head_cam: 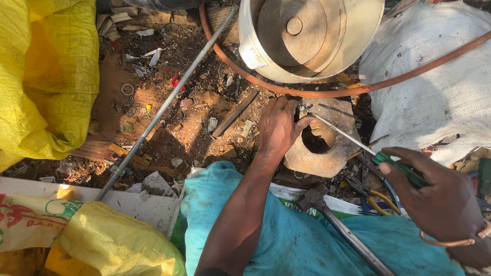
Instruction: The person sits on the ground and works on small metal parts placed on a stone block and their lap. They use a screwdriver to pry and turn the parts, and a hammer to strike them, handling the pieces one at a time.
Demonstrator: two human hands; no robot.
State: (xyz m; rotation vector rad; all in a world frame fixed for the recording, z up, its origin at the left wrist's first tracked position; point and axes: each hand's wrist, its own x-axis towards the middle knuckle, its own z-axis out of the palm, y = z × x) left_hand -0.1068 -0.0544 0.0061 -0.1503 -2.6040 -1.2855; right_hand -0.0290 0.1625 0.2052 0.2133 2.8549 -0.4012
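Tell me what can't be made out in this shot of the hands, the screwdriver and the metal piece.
Head view:
- Screwdriver tip: lost behind the left hand at the metal piece.
- Its green handle: mostly wrapped by the right hand.
- Hammer handle end: cut off by the bottom edge.
- White bucket: top cropped.

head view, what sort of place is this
Probably an outdoor scrap-sorting or salvage spot. Bare dirt is littered with debris, woven sacks lie around, and the left hand steadies a rusty metal casting while the right hand works a screwdriver into it.
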